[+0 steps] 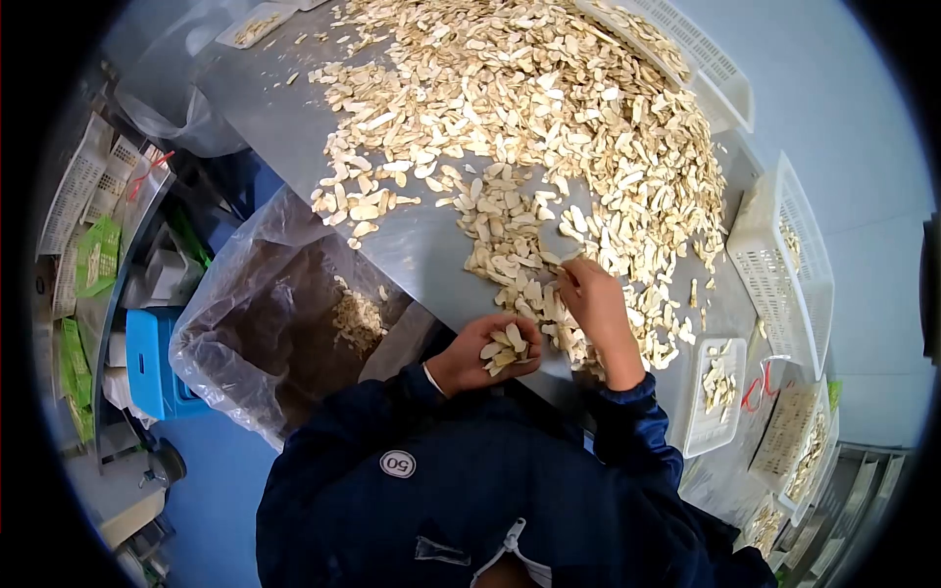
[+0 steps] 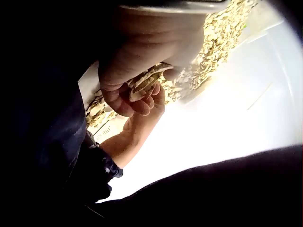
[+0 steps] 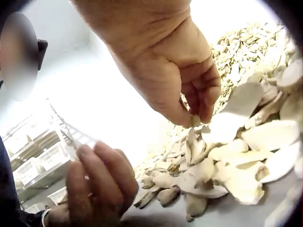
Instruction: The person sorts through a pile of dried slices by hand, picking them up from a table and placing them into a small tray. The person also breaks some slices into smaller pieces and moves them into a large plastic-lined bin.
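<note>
Slices, pale, dry and thin, look light and brittle: the right hand pinches 1 by its edge off the table pile, beside the left hand cupping several.

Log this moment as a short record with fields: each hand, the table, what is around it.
left hand: the left hand is cupped palm up at the table's near edge, holding a small stack of pale slices
right hand: the right hand pinches one slice out of the pile
table: a grey table bears a wide pile of pale dried slices
left of table: a clear plastic bag with some slices inside, and a blue stool
right of table: white baskets and a white tray with a few slices
</note>
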The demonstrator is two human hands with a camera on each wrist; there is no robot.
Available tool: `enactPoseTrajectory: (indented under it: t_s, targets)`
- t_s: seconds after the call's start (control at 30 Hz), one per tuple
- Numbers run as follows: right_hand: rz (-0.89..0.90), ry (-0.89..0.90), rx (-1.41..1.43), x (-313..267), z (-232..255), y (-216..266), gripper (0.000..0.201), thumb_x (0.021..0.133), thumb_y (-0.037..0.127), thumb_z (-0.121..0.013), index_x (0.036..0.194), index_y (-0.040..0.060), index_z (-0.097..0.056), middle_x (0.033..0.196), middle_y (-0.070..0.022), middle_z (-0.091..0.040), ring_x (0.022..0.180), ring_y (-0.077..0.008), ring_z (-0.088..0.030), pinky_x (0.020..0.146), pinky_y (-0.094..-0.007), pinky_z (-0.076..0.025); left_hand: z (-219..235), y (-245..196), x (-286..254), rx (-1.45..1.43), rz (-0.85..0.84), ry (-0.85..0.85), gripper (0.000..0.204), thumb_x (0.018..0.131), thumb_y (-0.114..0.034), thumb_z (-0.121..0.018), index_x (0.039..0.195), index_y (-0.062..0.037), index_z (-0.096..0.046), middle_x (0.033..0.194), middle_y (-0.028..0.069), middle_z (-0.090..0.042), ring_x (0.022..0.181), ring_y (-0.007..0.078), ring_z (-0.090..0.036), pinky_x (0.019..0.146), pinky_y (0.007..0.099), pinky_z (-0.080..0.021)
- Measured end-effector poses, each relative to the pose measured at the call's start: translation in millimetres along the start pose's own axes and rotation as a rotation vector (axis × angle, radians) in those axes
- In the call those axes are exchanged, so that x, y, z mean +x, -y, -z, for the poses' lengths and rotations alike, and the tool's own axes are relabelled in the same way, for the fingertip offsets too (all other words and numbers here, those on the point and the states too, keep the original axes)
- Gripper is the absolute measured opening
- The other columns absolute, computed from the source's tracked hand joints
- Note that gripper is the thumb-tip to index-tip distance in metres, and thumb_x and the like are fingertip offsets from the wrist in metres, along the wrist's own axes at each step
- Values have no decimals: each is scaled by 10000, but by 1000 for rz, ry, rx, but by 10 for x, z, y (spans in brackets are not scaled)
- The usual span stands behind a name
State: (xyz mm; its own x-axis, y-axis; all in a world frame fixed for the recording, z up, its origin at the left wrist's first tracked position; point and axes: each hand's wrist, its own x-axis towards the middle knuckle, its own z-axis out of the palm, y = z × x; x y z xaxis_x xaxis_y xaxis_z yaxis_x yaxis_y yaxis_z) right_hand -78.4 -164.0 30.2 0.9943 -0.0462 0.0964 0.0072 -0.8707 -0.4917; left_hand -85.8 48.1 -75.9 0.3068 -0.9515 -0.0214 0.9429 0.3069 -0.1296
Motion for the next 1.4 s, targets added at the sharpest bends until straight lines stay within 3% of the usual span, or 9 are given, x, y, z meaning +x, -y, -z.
enactPoseTrajectory:
  t_s: [0.17, 0.43, 0.6, 0.87, 0.93, 1.03, 1.1, 1.23, 1.4]
  targets:
    - [-142, 295, 437, -245, 368, 283, 254, 911, 109, -693, 1141, 4, -679, 830, -116, -687, 721, -163, -638, 676, -309, -507, -314, -18, 18, 21, -83, -214, 373, 1059, -272, -405, 1236, -28, -624, 1255, 153, -646, 1183, 299, -624, 1052, 492, -497]
    - [-294, -85, 729, -567, 440, -156, 137, 976, 82, -633, 1073, 6, -691, 711, 57, -551, 652, -35, -490, 592, -210, -408, -402, -113, 66, 119, -181, -240, 334, 1051, -283, -416, 1100, -38, -638, 1105, 148, -680, 1075, 318, -662, 1005, 493, -530]
    - [-356, -297, 901, -743, 433, -486, 161, 1018, 121, -578, 1034, 1, -685, 709, 51, -551, 624, -40, -482, 566, -206, -383, -626, -537, 198, 174, -357, -297, 325, 989, -339, -536, 1062, -36, -628, 1005, 120, -683, 922, 300, -669, 923, 501, -547]
    - [-371, -538, 1361, -868, 160, -1015, 139, 1026, 154, -572, 1048, 40, -649, 684, 29, -528, 535, -46, -451, 493, -219, -356, -2315, -1646, 1484, 199, -764, -230, 354, 1021, -381, -460, 1009, -51, -588, 900, 79, -622, 860, 244, -632, 944, 486, -531]
    - [-445, -570, 1427, -873, 160, -1063, 141, 1026, 163, -570, 1039, 47, -651, 683, 29, -530, 515, -43, -449, 476, -213, -351, -2736, -2012, 1993, 296, -778, -155, 382, 1008, -433, -480, 1029, -60, -559, 984, 93, -602, 903, 236, -623, 970, 488, -515]
    - [-447, -616, 1442, -852, 163, -1064, 143, 1023, 163, -567, 1021, 48, -652, 679, 36, -525, 503, -39, -448, 462, -209, -345, -3469, -2390, 2743, 644, -871, -140, 669, 992, -526, -463, 1387, 7, -374, 1344, 264, -452, 1229, 382, -495, 1122, 568, -351]
    - [-444, -613, 1414, -868, 190, -1094, 136, 1016, 144, -567, 1022, 38, -653, 679, 38, -517, 530, -35, -451, 475, -208, -344, -3625, -2642, 3086, 956, -778, -55, 894, 967, -614, -442, 1550, 16, -193, 1527, 334, -280, 1400, 446, -365, 1184, 587, -231]
    - [-428, -686, 1313, -927, 333, -1050, 130, 1006, 123, -568, 1025, 29, -656, 688, 35, -523, 555, -33, -454, 485, -205, -341, -3374, -2470, 3169, 1015, -768, -245, 1162, 894, -741, -456, 1582, -20, 142, 1599, 365, 78, 1513, 471, -98, 1221, 535, -123]
    - [-400, -683, 1360, -945, 342, -1062, 123, 1006, 139, -578, 1021, 45, -656, 691, 29, -544, 552, -35, -463, 485, -201, -349, -2965, -2624, 2867, 902, -821, -307, 998, 998, -594, -428, 1560, 88, 37, 1543, 341, -171, 1370, 404, -358, 1163, 456, -329]
